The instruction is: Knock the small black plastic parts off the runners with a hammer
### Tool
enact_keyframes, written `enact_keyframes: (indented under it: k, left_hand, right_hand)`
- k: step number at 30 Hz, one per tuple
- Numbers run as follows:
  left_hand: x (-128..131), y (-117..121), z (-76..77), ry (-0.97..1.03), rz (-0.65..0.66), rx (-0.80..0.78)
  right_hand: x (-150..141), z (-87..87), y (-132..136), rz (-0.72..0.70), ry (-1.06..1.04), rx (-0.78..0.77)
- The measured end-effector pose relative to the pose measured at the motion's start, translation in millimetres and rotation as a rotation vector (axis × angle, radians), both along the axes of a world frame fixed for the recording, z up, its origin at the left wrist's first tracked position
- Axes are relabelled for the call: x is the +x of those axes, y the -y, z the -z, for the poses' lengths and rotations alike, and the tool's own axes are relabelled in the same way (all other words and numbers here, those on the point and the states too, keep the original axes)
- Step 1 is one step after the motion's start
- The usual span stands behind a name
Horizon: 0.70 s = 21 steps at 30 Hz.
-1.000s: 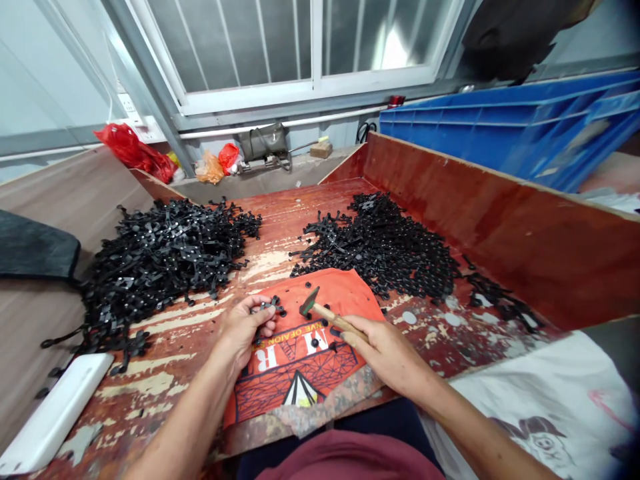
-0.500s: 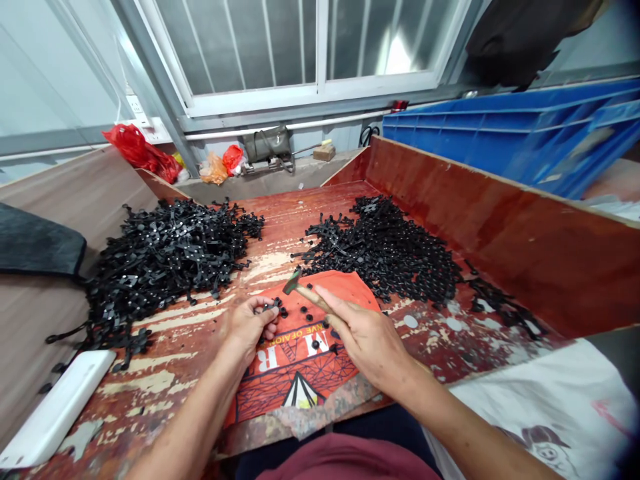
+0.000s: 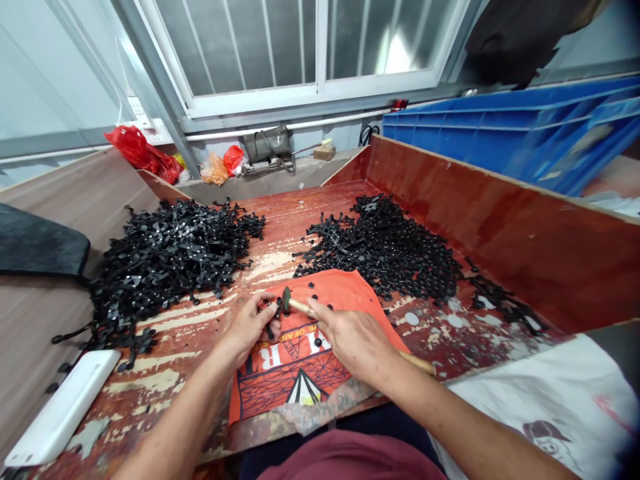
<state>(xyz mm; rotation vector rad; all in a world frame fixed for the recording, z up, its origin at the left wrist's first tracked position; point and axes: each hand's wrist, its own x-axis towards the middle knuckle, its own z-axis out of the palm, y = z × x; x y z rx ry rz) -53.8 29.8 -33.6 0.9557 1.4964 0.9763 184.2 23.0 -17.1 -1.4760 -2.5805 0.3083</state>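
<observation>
My right hand (image 3: 353, 341) is wrapped round the wooden handle of a small hammer (image 3: 300, 305). Its dark metal head is low over the orange printed cloth (image 3: 345, 287), close beside the fingers of my left hand (image 3: 249, 327). Those fingers pinch a small black plastic part (image 3: 271, 329), mostly hidden by the fingers. Whether the hammer head touches the part, I cannot tell. Several small round black pieces (image 3: 318, 342) lie scattered on the cloth between and beyond my hands.
Heaps of black plastic parts lie on the worn red table: a left pile (image 3: 175, 257) and a right pile (image 3: 395, 257). Wooden side boards (image 3: 500, 227) flank it. A white oblong case (image 3: 65, 407) lies front left, a white sack (image 3: 560, 393) front right; blue crates (image 3: 475, 133) stand beyond.
The hammer head has come down and left, close to my left fingers, and my right hand has shifted slightly left. Some loose black pieces on the cloth have changed place.
</observation>
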Motion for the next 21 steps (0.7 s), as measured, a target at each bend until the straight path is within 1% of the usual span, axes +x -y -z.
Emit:
enact_keyframes:
  k: [1, 2, 4, 5, 6, 7, 9, 10, 11, 14, 16, 19, 21]
  left_hand:
    - [-8.3, 0.7, -9.4, -0.133, 0.047, 0.021]
    - [-16.9, 1.2, -19.7, -0.329, 0.086, 0.068]
    - [-30.6, 1.3, -39.2, -0.755, 0.117, 0.225]
    - [-34.2, 0.7, -46.4, -0.903, 0.156, 0.303]
    - [-35.2, -0.4, -51.0, -0.982, 0.240, 0.374]
    - [-34.1, -2.0, -52.7, -0.997, 0.347, 0.427]
    - [-27.8, -5.8, -48.4, -0.879, 0.557, 0.468]
    - [-24.2, -7.5, -43.9, -0.788, 0.616, 0.453]
    - [-21.4, -8.8, -39.0, -0.702, 0.635, 0.421]
    - [-19.1, -10.0, -29.6, -0.525, 0.574, 0.320]
    - [-20.3, -9.5, -31.0, -0.462, 0.499, 0.301]
    - [-16.0, -10.7, -37.9, -0.357, 0.344, 0.319]
    - [-6.2, -14.9, -38.3, -0.243, 0.253, 0.289]
  right_hand:
    - [0.7, 1.3, -1.9, -0.004, -0.003, 0.004]
    - [1.8, 1.9, -3.6, -0.011, -0.009, 0.003]
    - [4.0, 1.6, -5.8, -0.020, -0.021, 0.000]
    - [4.7, 0.9, -6.2, -0.019, -0.026, -0.002]
    - [5.0, -0.1, -6.2, -0.016, -0.033, -0.005]
    - [4.9, -1.1, -5.8, -0.015, -0.045, -0.014]
    - [4.0, -3.3, -4.8, -0.012, -0.081, -0.038]
    - [3.8, -4.4, -4.5, -0.008, -0.099, -0.051]
    - [4.3, -5.5, -4.7, -0.001, -0.113, -0.061]
    - [12.6, -9.4, -7.0, 0.021, -0.155, -0.071]
    - [24.7, -12.8, -8.4, 0.056, -0.266, -0.070]
    - [46.8, -15.9, -6.7, 0.130, -0.448, -0.067]
    - [59.1, -14.3, -2.5, 0.158, -0.474, -0.085]
